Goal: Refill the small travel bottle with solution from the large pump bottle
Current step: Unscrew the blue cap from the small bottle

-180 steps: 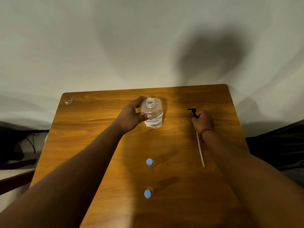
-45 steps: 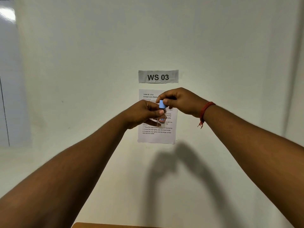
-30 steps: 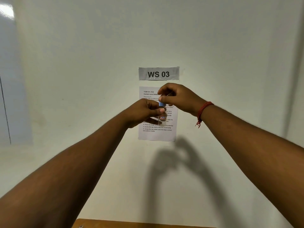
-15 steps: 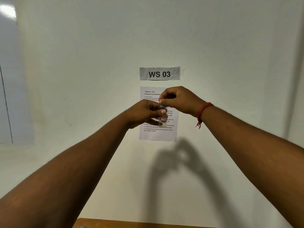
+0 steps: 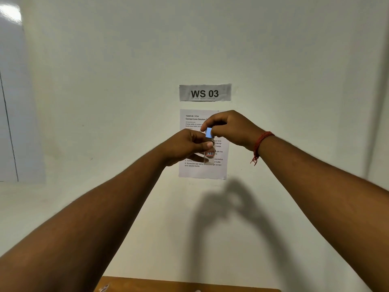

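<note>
Both hands share the grip: the left hand (image 5: 185, 145) grasps the small clear travel bottle (image 5: 210, 153) upright in mid-air, while the right hand (image 5: 231, 127) pinches its blue cap (image 5: 208, 132). Behind them on the wall hang a printed instruction sheet (image 5: 190, 171), partly hidden by the hands, and a "WS 03" sign (image 5: 205, 92). Only the counter (image 5: 189, 286) edge shows below.

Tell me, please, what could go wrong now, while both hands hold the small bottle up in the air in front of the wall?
1. The left hand grips the small travel bottle high above the table; a slip could drop it.
2. The right hand pinches the blue cap; once free, it could fall from the fingers.
3. The bottle looks slightly tilted; whether liquid is inside, I cannot tell, but it might spill.
</note>
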